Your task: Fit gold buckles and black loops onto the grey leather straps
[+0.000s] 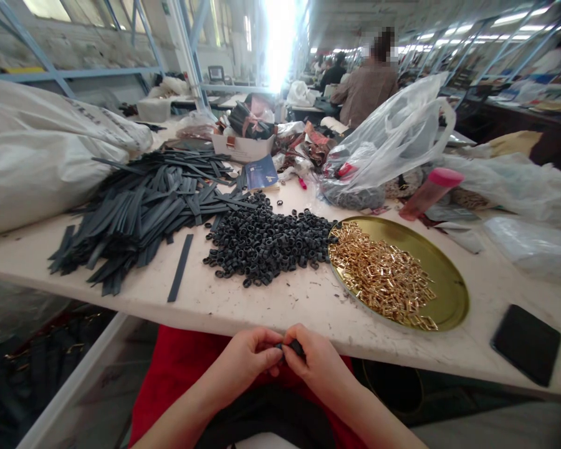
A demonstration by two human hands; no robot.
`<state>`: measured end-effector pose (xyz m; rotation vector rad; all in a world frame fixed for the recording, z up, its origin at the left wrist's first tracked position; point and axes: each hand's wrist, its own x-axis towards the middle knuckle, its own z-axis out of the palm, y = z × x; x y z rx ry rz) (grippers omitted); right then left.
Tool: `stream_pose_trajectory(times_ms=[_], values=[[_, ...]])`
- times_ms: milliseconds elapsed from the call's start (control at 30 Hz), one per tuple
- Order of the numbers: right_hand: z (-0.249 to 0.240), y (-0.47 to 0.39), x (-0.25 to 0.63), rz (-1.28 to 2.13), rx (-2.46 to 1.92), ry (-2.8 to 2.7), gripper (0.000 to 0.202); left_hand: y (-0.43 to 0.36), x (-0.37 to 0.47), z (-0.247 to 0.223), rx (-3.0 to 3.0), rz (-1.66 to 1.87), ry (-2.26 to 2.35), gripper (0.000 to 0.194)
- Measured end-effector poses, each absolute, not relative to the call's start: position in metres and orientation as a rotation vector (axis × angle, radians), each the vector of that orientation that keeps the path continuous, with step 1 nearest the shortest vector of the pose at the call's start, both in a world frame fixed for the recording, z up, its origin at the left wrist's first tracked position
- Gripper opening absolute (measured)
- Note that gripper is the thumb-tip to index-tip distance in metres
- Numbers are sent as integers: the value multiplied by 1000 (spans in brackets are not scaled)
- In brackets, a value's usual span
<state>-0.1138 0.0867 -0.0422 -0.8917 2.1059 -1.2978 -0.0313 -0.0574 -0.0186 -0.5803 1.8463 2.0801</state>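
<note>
The left hand (260, 353) and right hand (312, 357) pinch a small dark piece (297, 348), seemingly unfinished; loops (262, 240), strips (135, 215) and gold buckles (386, 274) lie loose, apparently unused.

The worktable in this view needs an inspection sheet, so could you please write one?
Surface: pale table, small dark scraps scattered near the front.
Work things: pile of dark strips, one strip apart; heap of black loops; gold-coloured buckles in a round tray.
Clutter: clear plastic bag, pink-lidded container, blue booklet, dark flat object near the edge.
Hands: left hand and right hand pinch a small dark piece.
Cables: nothing seen.
Surroundings: person behind, blue metal frames.
</note>
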Motion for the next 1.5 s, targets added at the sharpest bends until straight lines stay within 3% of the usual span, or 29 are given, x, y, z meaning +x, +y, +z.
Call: stream_pose_trajectory(times_ms=[233,433,600,833,1067,1267,1500], values=[[-50,81,-112,-1454,-389,1651,16,-59,-35,-4,-450,2098,1789,21],[-63,80,-107,-1445,-580,2004,7,-52,-31,-31,-660,1933,2108,21],[-63,85,-110,-1358,-653,1907,6,-51,-30,-38,-604,1764,2324,23],[-63,83,-112,-1309,-755,2064,3,-52,-33,-26,-548,1922,2123,31],[-65,84,-111,-1338,-788,1989,3,-59,-33,-33,-743,2151,1607,35],[-53,92,-104,-1260,-943,2003,3,-53,-25,-39,-744,2149,1621,26],[-46,99,-103,-1352,-796,1791,15,-58,-23,-11,-533,2123,1689,24]])
